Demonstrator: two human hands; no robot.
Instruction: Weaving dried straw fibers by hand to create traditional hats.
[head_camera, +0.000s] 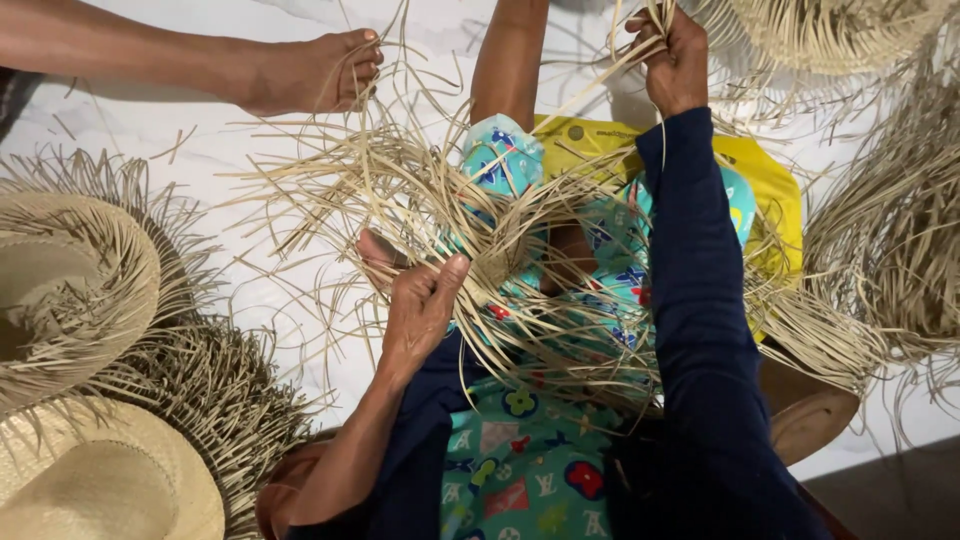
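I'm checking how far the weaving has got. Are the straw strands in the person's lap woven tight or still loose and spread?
Mostly loose: the straw strands fan outward unwoven, with the left hand and right hand gripping some.

Both hands (415, 310) in straw strands (400, 190) (loose)

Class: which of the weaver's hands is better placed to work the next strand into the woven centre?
Probably the left hand: it pinches straw right beside the woven centre, while the right hand is raised, holding strands away.

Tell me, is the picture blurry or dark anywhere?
Head view: the straw strands look sharp under soft, even light; the white floor is bright without glare; the blue sleeve and bottom right corner fall darkest; the raised right hand looks slightly soft.
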